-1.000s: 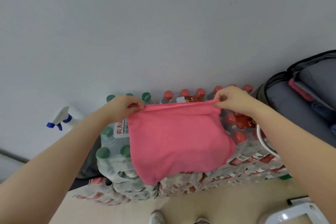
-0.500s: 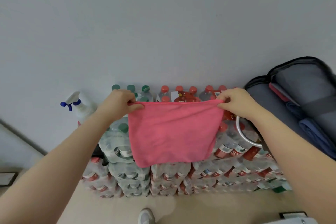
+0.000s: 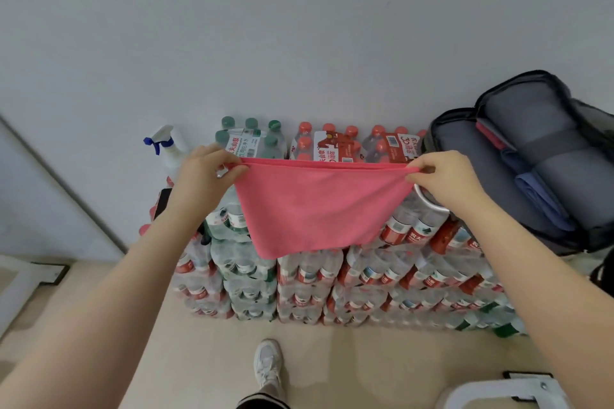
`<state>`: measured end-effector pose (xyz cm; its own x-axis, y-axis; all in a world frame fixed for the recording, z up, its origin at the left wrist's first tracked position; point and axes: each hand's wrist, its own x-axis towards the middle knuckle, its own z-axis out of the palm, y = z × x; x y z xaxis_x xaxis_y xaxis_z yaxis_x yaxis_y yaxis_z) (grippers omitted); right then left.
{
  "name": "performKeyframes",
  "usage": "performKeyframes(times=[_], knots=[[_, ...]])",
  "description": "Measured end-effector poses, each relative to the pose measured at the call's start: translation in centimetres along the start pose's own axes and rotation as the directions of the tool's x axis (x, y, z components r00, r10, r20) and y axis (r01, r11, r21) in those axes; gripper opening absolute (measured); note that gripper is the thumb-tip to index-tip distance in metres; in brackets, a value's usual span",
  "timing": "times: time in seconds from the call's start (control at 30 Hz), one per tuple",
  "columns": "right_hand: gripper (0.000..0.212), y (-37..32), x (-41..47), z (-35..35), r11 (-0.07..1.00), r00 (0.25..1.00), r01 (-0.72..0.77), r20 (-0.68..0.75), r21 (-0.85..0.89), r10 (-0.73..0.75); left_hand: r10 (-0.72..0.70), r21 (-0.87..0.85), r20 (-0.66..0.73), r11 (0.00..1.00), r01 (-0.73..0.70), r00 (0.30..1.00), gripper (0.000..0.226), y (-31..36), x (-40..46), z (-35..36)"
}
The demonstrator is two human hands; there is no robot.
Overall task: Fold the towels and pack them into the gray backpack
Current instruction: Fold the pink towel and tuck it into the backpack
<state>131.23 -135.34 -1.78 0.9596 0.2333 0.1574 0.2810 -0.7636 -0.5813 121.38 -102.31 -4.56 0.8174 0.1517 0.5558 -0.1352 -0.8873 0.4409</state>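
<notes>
Overhead, the pink towel (image 3: 319, 206) was stretched taut, its top corners pinched by the left hand (image 3: 207, 173) and right hand (image 3: 447, 176); the gray backpack (image 3: 525, 163) lay unzipped at far right.

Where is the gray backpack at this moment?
In the head view the gray backpack lies open at the right edge, on top of the stacked water bottle packs, against the wall, just right of the right hand.

A pink towel (image 3: 319, 206) hangs stretched taut by its top corners, while the open gray backpack (image 3: 471, 156) holds folded blue and pink towels.
</notes>
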Motion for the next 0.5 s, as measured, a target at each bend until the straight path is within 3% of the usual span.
performKeyframes(times=[0.07, 0.13, 0.27, 0.43, 0.5], knots=[[0.011, 0.0, -0.6, 0.1, 0.988, 0.998, -0.049, 0.039, 0.146, 0.044, -0.115, -0.090, 0.007, 0.989, 0.115, 0.993, 0.009, 0.2, -0.9, -0.4], [0.015, 0.0, -0.7, 0.3, 0.906, 0.988, -0.144, 0.109, 0.398, 0.109, -0.227, -0.186, 0.018, 0.956, 0.226, 0.974, 0.008, 0.1, -1.1, -0.7], [0.019, 0.0, 1.0, 1.9, 0.554, 0.962, -0.273, 0.221, 0.786, 0.161, -0.426, -0.425, 0.065, 0.806, 0.411, 0.902, 0.012, -0.7, 0.2, -0.1], [0.022, 0.6, 5.9, 4.7, 0.212, 0.933, -0.347, 0.314, 0.914, 0.177, -0.528, -0.576, 0.200, 0.619, 0.534, 0.826, 0.016, -3.9, 4.0, 2.4], [0.022, 0.9, 8.4, 6.1, 0.199, 0.915, -0.386, 0.346, 0.901, 0.210, -0.549, -0.547, 0.218, 0.616, 0.567, 0.807, 0.022, -5.8, 6.0, 3.5]])
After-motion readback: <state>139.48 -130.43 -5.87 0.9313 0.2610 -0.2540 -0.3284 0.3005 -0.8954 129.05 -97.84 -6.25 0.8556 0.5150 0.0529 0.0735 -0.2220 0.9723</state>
